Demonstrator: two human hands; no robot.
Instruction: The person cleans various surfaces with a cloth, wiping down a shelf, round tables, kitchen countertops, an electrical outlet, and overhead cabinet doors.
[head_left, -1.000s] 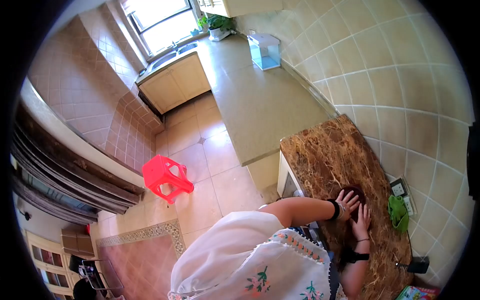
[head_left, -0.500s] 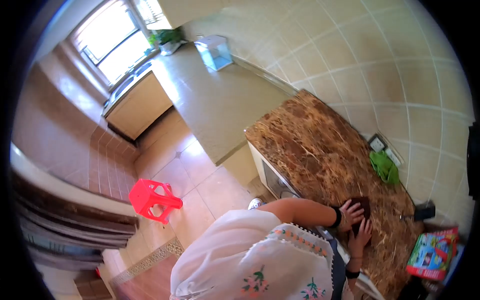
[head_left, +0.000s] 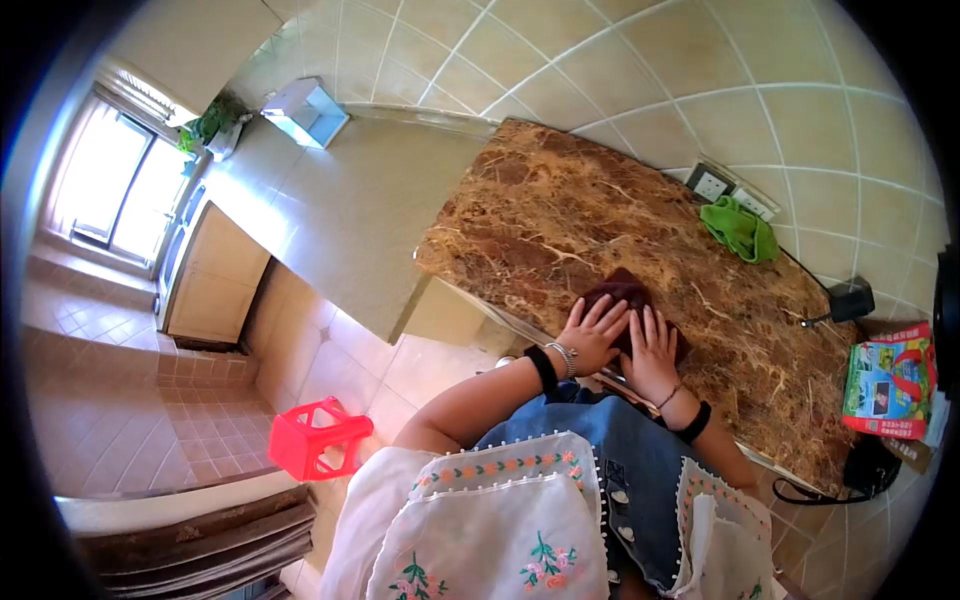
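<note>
My left hand (head_left: 594, 334) lies flat with spread fingers on a dark maroon cloth (head_left: 622, 283), near the front edge of the brown marbled countertop (head_left: 545, 220). Close on its right, my right hand (head_left: 652, 358) presses flat on the same cloth, fingers stretched out. Both palms hide much of the cloth, though its far end and right corner show. Each wrist wears a black band, and a bracelet sits beside the left one.
A green cloth (head_left: 740, 230) hangs at the wall sockets (head_left: 712, 185). To the right are a black adapter (head_left: 850, 300), a colourful packet (head_left: 888, 385) and a black strapped item (head_left: 870, 465). A red stool (head_left: 315, 440) stands on the floor, left. A clear box (head_left: 308, 112) sits farther back.
The view has turned, bringing the countertop more squarely in front. My hands, still flat on the maroon cloth, appear somewhat farther left along the countertop, and more of the cloth shows.
</note>
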